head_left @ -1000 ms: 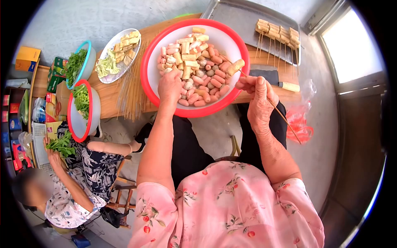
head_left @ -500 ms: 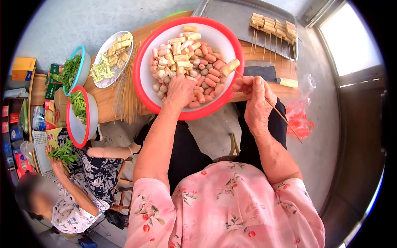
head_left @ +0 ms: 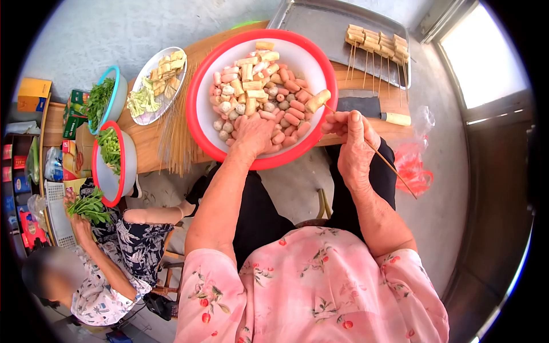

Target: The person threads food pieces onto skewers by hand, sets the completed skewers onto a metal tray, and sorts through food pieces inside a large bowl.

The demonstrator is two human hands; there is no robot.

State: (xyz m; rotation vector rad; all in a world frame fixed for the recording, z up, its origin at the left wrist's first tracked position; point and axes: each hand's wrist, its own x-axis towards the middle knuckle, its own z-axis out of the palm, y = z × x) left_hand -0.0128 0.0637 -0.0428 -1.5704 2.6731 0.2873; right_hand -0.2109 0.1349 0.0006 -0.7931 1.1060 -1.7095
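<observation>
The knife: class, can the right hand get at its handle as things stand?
Probably yes: the knife handle lies near the right hand, with nothing seen covering it. However, that hand holds a skewer, so a firm grip would likely mean freeing it first.

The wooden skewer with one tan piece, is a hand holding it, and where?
Yes: the right hand holds the wooden skewer partway along, below the tan piece. Whether the left hand grips anything is hidden.
</observation>
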